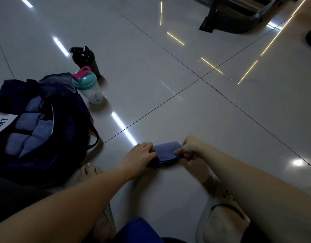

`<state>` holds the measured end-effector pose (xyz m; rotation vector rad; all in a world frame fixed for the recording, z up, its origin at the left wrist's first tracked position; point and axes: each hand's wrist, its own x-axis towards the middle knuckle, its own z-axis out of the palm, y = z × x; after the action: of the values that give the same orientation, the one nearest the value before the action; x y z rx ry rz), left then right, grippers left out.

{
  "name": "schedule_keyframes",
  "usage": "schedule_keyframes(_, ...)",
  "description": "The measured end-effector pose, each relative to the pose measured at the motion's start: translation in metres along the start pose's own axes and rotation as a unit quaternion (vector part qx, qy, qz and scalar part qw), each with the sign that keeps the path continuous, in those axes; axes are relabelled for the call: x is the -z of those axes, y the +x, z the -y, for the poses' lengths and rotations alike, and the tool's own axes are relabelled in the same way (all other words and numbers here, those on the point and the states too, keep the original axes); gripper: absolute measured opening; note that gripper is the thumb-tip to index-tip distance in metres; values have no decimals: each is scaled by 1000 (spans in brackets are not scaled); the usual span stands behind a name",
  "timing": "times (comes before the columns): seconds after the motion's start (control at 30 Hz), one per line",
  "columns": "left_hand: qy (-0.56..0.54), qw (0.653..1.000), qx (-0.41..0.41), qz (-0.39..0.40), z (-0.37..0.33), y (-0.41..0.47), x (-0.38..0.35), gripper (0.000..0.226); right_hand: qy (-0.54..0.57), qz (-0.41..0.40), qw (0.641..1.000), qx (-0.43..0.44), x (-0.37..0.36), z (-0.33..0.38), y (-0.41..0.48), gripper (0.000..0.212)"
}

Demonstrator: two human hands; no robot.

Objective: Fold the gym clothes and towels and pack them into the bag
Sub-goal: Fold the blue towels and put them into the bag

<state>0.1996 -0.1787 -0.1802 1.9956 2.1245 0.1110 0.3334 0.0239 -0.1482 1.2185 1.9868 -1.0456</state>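
From the head camera I look down on a glossy grey tiled floor (168, 106). My left hand (140, 154) lies palm-down on the left end of a small folded blue cloth towel (166, 151), fingers curled over its edge and pressing it to the floor. My right hand (189, 149) pinches the towel's right end between thumb and fingers, so both hands are grasping the same piece. The towel lies on the floor between them, just ahead of my two pale beige sandals (219, 214).

To the left stands an open dark navy fabric gym bag (67, 123) with a white label, well apart from the towel. Inside it I see several folded blue cloth pieces (37, 127) packed side by side. Just beyond the bag's far edge stands a clear plastic shaker bottle with a teal lid and pink cap (89, 85), and right behind that a black shaker bottle (86, 61). At the top right sits a dark metal machine base (238, 20).
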Motion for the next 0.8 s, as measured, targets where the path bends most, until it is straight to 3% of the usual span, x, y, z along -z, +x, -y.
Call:
schedule_keyframes(0.17, -15, 998, 15, -54, 2, -4, -7, 36, -182, -148, 968, 87, -8, -6, 2, 54)
schedule_keyframes(0.33, -75, 991, 81, -76, 0, 0, -11, 33, -292, -161, 903, 272, -15, -4, 8, 74)
schedule_keyframes(0.47, -138, 973, 173, -61, -2, 5, -13, 21, -358, -135, 860, 339, -25, 7, 7, 73)
schedule_keyframes(0.63, -121, 957, 263, -6, -2, -5, -22, 64, -360, -113, 849, 371, -41, 6, 9, 62)
schedule_keyframes(0.73, -74, 964, 251, 48, 0, -24, -40, 88, -383, -104, 841, 368, -53, -4, 11, 78)
schedule_keyframes(0.8, -42, 971, 230, 46, 0, -31, -48, 90, -400, -107, 831, 371, -62, -15, 13, 96)
